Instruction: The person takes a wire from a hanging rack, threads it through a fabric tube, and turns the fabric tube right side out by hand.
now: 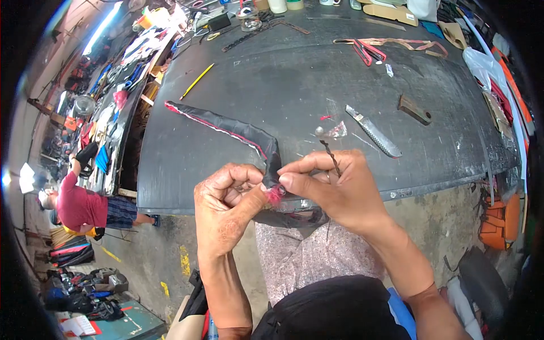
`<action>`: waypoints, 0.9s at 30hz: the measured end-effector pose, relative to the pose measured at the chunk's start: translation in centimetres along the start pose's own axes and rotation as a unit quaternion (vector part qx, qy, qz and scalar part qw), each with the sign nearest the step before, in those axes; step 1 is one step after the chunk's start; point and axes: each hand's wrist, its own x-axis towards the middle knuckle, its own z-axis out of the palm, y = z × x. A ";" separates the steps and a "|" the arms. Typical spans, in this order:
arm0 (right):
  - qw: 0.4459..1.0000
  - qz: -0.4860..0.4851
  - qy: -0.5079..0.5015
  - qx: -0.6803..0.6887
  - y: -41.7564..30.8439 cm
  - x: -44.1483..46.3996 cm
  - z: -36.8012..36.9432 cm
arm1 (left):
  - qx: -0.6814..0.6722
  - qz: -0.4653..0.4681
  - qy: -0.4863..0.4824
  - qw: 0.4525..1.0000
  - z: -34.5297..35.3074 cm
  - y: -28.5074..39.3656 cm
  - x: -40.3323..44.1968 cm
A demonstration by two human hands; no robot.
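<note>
A black fabric strip (pixel 245 131) with red and white edging runs across the table's near side and bends down into my hands. Its near end shows a frayed tuft of pink-red fibres (pixel 275 195). My left hand (pixel 225 205) pinches this end between thumb and fingers. From the other side, the thumb and index finger of my right hand (pixel 340 190) pinch the strip close to the tuft. A thin, dark, twisted tool (pixel 330 156) sticks up from between the right hand's fingers; its lower end is hidden. More dark material (pixel 292 219) hangs below the hands over my lap.
On the dark table (pixel 226 79) lie a yellow pencil (pixel 196 82), a knife with a patterned handle (pixel 374 131), a small block (pixel 415 110), red-handled scissors (pixel 369 52) and scraps (pixel 338 130). Jars and tools line the far edge. A person (pixel 79 204) stands at left by a cluttered bench.
</note>
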 end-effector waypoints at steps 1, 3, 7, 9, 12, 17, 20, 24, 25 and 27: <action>1.000 0.017 -0.006 -0.002 -0.1 0.0 0.0 | 0.008 0.003 0.003 1.000 0.0 -0.1 0.0; 0.999 0.036 -0.013 -0.004 -0.2 0.0 -0.1 | 0.001 0.000 0.011 1.000 0.2 0.0 -0.1; 0.999 0.042 -0.021 0.006 -0.4 -0.1 -0.3 | -0.016 -0.007 0.018 1.000 0.4 0.0 -0.1; 0.997 0.039 -0.025 -0.061 -1.4 -0.2 -0.3 | -0.018 -0.007 0.009 1.000 0.2 0.1 -0.1; 0.991 -0.017 -0.013 -0.135 -0.9 -0.2 0.0 | -0.004 -0.001 0.023 1.000 0.2 -0.5 0.1; 0.952 -0.168 0.027 -0.255 -0.4 -0.1 0.7 | 0.016 -0.013 0.072 0.997 1.3 0.0 0.0; 0.936 -0.221 0.063 -0.267 1.1 0.8 1.1 | 0.074 0.017 0.096 0.993 3.0 0.7 -0.3; 0.928 -0.257 0.118 -0.242 2.0 1.5 1.0 | 0.080 -0.017 0.092 0.992 2.6 1.3 -0.2; 0.940 -0.221 0.115 -0.233 1.7 1.2 0.8 | 0.068 -0.045 0.081 0.993 2.5 1.3 -0.2; 0.951 -0.186 0.111 -0.223 1.2 0.8 0.6 | 0.058 -0.033 0.067 0.996 2.5 1.4 0.0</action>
